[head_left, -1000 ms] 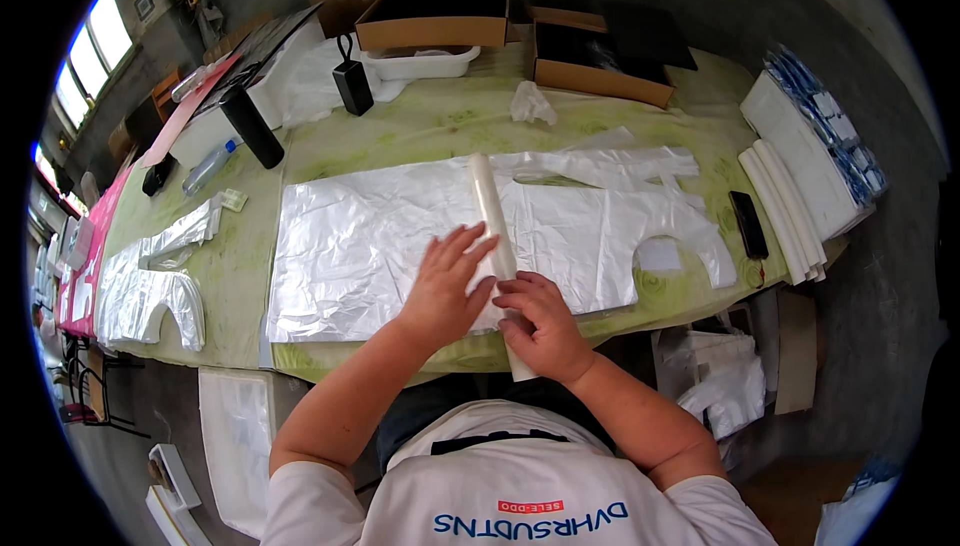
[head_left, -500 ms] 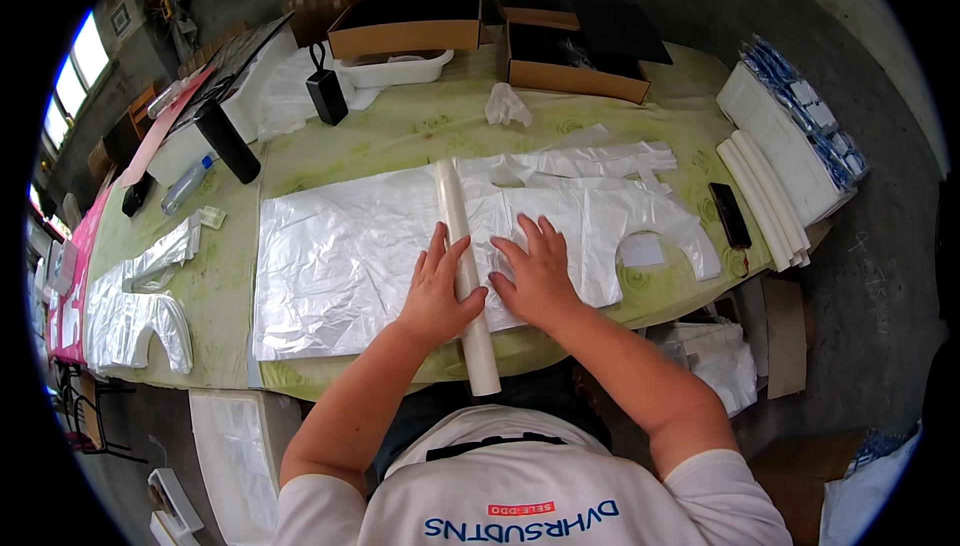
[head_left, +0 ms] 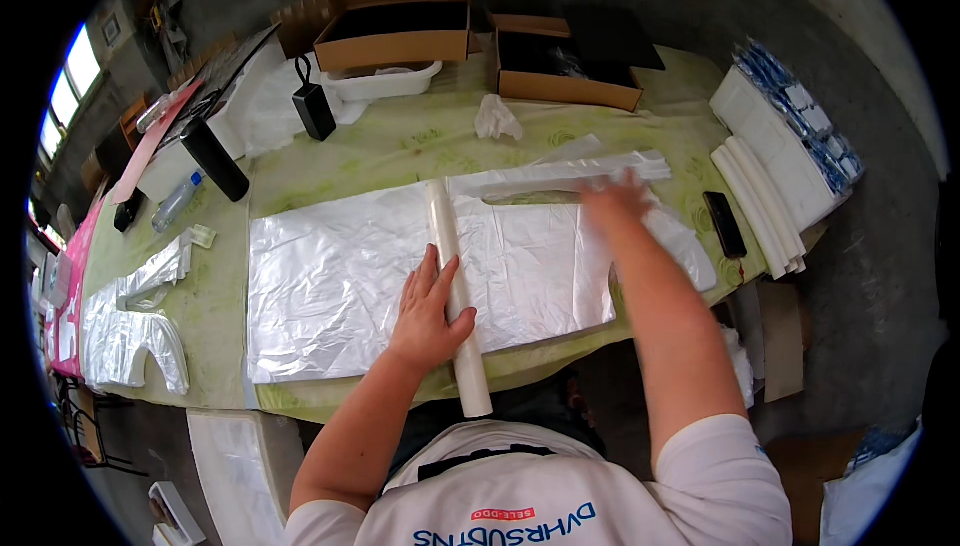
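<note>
A thin, crinkled translucent plastic sheet (head_left: 330, 286) lies spread across the table, with strap-like strips and a curved cut-out at its right end. Across its middle rests a pale roller tube (head_left: 462, 346), whose near end juts past the table edge. My left hand (head_left: 428, 311) lies on the sheet against the tube's left side, fingers stretched and thumb over the tube. Over the strips at the right end is my right hand (head_left: 615, 201), its fingers smeared by motion. Whether it touches or grips the plastic does not show.
Another cut plastic piece (head_left: 135, 336) lies at the left. Along the back stand a black bottle (head_left: 215, 160), a black speaker-like box (head_left: 314, 112) and open cardboard boxes (head_left: 570, 86). A phone (head_left: 724, 224), white rolls (head_left: 758, 208) and a white box (head_left: 775, 136) are at the right.
My right hand has left the tube's side and moved right and away from me, over the strips. The left hand stays by the tube. The strips at the right end have shifted.
</note>
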Available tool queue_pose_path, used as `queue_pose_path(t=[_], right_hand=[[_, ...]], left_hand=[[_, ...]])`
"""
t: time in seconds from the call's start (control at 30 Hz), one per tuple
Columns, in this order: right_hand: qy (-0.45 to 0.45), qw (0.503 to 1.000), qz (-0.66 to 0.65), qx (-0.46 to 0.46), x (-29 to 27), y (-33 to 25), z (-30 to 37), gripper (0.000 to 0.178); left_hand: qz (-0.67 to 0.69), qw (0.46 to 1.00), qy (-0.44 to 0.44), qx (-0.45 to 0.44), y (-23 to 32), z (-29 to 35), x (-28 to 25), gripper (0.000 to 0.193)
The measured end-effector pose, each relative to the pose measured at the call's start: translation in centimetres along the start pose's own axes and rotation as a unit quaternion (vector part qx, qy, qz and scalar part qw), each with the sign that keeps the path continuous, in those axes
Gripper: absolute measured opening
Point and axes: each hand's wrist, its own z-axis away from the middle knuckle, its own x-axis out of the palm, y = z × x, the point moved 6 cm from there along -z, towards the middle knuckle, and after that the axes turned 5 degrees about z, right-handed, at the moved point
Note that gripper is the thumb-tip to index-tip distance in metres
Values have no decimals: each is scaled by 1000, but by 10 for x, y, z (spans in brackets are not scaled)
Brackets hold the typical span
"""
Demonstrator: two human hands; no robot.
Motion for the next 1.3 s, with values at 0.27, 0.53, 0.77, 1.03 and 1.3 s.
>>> queue_pose_path(t=[0.27, 0.53, 0.77, 1.03, 1.3], right_hand=[[168, 954, -41, 246, -65, 227, -28, 75], [161, 926, -101, -325, -9, -12, 75, 55], [-71, 978, -12, -193, 9, -128, 87, 68], [194, 779, -246, -543, -6, -176, 203, 59], [95, 699, -280, -652, -16, -153, 297, 30]], left_hand=[[19, 1000, -13, -6, 2, -2, 2, 80], [20, 1000, -9, -5, -3, 2, -1, 79], [26, 1000, -8, 9, 0, -1, -1, 78], [9, 999, -35, 11, -13, 0, 11, 78], [-190, 976, -57, 94, -31, 28, 13, 58]])
